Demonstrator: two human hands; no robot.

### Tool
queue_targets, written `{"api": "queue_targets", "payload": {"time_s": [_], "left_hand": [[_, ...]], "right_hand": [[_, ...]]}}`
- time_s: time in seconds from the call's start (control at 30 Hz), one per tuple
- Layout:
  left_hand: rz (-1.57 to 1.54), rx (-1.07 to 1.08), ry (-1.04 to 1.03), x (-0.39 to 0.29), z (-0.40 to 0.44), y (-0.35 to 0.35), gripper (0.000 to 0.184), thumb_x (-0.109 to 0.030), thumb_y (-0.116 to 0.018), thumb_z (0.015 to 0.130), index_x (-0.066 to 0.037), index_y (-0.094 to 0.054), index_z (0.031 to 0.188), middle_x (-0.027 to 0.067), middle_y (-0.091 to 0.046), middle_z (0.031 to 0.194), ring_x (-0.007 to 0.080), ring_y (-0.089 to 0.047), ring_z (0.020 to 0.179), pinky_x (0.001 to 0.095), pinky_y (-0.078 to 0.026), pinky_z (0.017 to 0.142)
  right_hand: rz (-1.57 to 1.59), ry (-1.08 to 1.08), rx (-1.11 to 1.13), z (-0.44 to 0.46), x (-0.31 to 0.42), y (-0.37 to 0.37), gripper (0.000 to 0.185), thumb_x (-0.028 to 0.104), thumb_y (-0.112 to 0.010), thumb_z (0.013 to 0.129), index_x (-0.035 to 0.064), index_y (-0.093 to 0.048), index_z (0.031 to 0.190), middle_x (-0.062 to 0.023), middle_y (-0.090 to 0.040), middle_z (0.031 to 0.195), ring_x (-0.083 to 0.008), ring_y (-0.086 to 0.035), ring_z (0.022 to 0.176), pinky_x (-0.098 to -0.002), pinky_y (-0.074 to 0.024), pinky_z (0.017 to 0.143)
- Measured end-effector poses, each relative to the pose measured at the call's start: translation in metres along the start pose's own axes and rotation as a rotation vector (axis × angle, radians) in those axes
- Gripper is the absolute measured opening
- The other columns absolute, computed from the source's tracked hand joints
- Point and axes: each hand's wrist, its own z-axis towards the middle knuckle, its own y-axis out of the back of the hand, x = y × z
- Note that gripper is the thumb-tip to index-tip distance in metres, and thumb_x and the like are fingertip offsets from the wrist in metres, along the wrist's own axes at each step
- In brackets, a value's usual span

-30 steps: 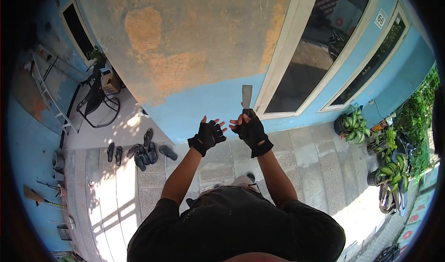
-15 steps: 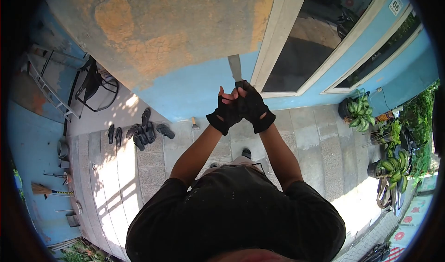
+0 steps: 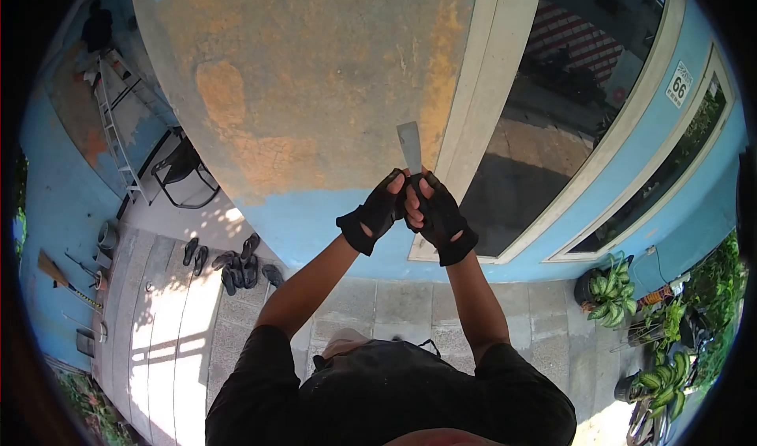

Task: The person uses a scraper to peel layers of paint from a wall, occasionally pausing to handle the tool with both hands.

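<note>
My right hand [image 3: 434,213] is curled round the scraper [image 3: 411,154]; my left hand [image 3: 382,203], partly bent, lies against its left side, hold unclear. The scraper's long axis points far, tilted slightly left; its blade [image 3: 408,136] fronts the patchy wall [image 3: 331,83].

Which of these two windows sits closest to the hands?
The large window, its pale frame showing just behind the right hand; the narrower window stands farther off, beyond the plate numbered 66.

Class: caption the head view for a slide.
Gloved left hand beside the right hand gripping a scraper, before a patchy, partly blue wall.
</note>
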Motion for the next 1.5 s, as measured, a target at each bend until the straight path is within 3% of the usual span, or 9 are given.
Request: {"api": "queue_targets", "payload": {"time_s": [0.03,0.07,0.1,0.17,0.3,0.5,0.6,0.9,1.5], "left_hand": [[0.009,-0.022,0.007,-0.018,0.015,0.001,0.060,-0.050,-0.048,0.097,0.000,-0.045,0.129,0.0080,-0.063,0.080,0.0183,-0.065,0.059,0.0351,-0.060,0.060],[0.058,-0.081,0.015,-0.040,0.035,-0.002,0.058,-0.047,-0.047,0.098,0.001,-0.043,0.131,0.0134,-0.062,0.098,0.0224,-0.064,0.083,0.0348,-0.060,0.065],[0.103,-0.141,0.028,-0.059,0.053,-0.009,0.056,-0.044,-0.046,0.099,0.001,-0.041,0.132,0.0189,-0.061,0.115,0.0265,-0.063,0.106,0.0345,-0.060,0.070],[0.074,-0.191,-0.106,-0.102,0.081,-0.041,0.046,-0.037,-0.044,0.102,0.001,-0.044,0.127,0.0201,-0.058,0.121,0.0306,-0.059,0.113,0.0389,-0.057,0.085],[0.118,-0.158,-0.236,-0.159,0.135,-0.041,0.044,-0.038,-0.040,0.103,0.000,-0.045,0.125,0.0187,-0.058,0.123,0.0328,-0.055,0.118,0.0410,-0.052,0.093],[0.354,-0.307,-0.263,-0.223,0.184,-0.029,0.044,-0.044,-0.036,0.103,-0.004,-0.051,0.116,0.0130,-0.065,0.104,0.0261,-0.064,0.092,0.0371,-0.056,0.077],[0.350,-0.485,-0.225,-0.242,0.190,-0.036,0.044,-0.047,-0.037,0.101,-0.008,-0.055,0.109,0.0098,-0.066,0.094,0.0232,-0.063,0.075,0.0354,-0.056,0.065],[0.578,-0.573,-0.146,-0.265,0.180,-0.043,0.043,-0.049,-0.044,0.097,-0.009,-0.057,0.105,0.0083,-0.066,0.089,0.0187,-0.062,0.073,0.0305,-0.053,0.062],[0.493,-0.479,-0.202,-0.271,0.191,-0.014,0.036,-0.044,-0.055,0.094,-0.009,-0.059,0.099,0.0028,-0.064,0.080,0.0166,-0.064,0.073,0.0284,-0.055,0.062]], "right_hand": [[0.005,0.012,0.061,0.015,0.012,-0.006,0.019,0.029,-0.048,0.102,0.0106,-0.047,0.107,-0.0041,-0.051,0.073,-0.0134,-0.048,0.055,-0.0251,-0.0398,0.043],[0.077,0.011,0.068,0.027,0.026,-0.016,0.017,0.028,-0.050,0.101,0.0117,-0.049,0.105,-0.0036,-0.052,0.077,-0.0123,-0.050,0.060,-0.0240,-0.0400,0.044],[0.119,-0.014,0.106,0.040,0.038,-0.018,0.027,0.028,-0.046,0.103,0.0120,-0.045,0.124,-0.0012,-0.048,0.081,-0.0079,-0.047,0.063,-0.0208,-0.0398,0.045],[0.320,-0.142,0.192,0.070,0.062,-0.019,0.022,0.030,-0.043,0.103,0.0116,-0.048,0.115,-0.0009,-0.048,0.082,-0.0076,-0.046,0.060,-0.0206,-0.0400,0.046],[0.325,-0.167,0.370,0.134,0.104,-0.033,0.016,0.031,-0.047,0.102,0.0166,-0.053,0.102,0.0022,-0.046,0.074,-0.0060,-0.042,0.051,-0.0199,-0.0363,0.042],[0.136,-0.098,0.311,0.184,0.151,-0.067,0.009,0.030,-0.049,0.102,0.0248,-0.054,0.097,0.0027,-0.043,0.067,-0.0060,-0.039,0.049,-0.0205,-0.0324,0.041],[0.167,-0.129,0.286,0.200,0.154,-0.070,0.019,0.024,-0.047,0.102,0.0333,-0.058,0.115,0.0022,-0.043,0.068,-0.0063,-0.037,0.047,-0.0197,-0.0326,0.041],[0.286,-0.042,0.211,0.217,0.138,-0.089,0.019,0.025,-0.045,0.103,0.0327,-0.059,0.113,0.0021,-0.043,0.065,-0.0082,-0.037,0.046,-0.0219,-0.0307,0.040],[0.240,0.001,0.100,0.213,0.135,-0.104,0.012,0.020,-0.052,0.100,0.0252,-0.053,0.089,0.0025,-0.044,0.063,-0.0089,-0.035,0.044,-0.0227,-0.0288,0.039]]}}
